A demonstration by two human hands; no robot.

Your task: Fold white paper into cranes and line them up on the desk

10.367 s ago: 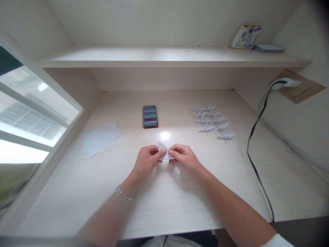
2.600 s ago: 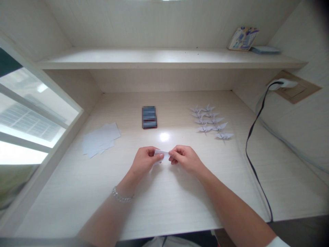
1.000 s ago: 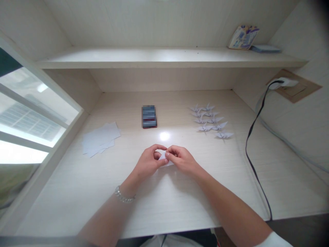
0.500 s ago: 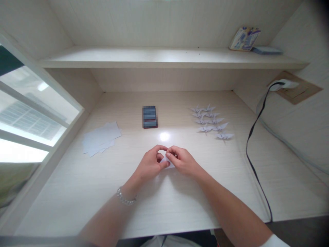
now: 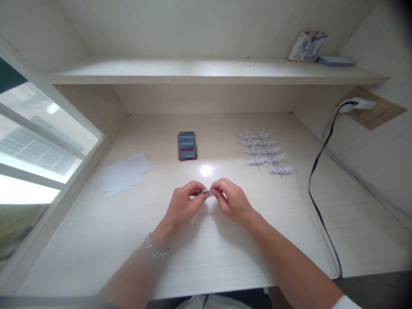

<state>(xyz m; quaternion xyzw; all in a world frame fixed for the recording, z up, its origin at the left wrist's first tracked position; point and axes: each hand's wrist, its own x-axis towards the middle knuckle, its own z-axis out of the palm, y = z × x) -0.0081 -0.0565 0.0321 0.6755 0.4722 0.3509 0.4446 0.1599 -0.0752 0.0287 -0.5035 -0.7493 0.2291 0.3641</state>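
Observation:
A small folded piece of white paper (image 5: 207, 192) is pinched between my two hands, near the middle of the desk. My left hand (image 5: 188, 199), with a silver bracelet on its wrist, grips the paper's left part between thumb and fingers. On the right side, the thumb and index finger of my right hand (image 5: 230, 198) close on the other end. Much of the paper is covered by my fingers. Several folded paper cranes (image 5: 262, 150) stand in rows at the right of the desk. Loose white sheets (image 5: 127, 171) lie overlapping at the left.
A blurred dark rectangular object (image 5: 187, 146) lies behind my hands. From the wall socket (image 5: 375, 108) a black cable (image 5: 317, 165) runs down the desk's right side. A shelf (image 5: 180, 79) crosses above, bearing a printed box (image 5: 307, 46). Window panes are at the left.
Both hands have risen slightly off their earlier spot and moved a little apart. The paper, earlier showing a wide white face below the fingers, now appears as a narrow strip between the fingertips.

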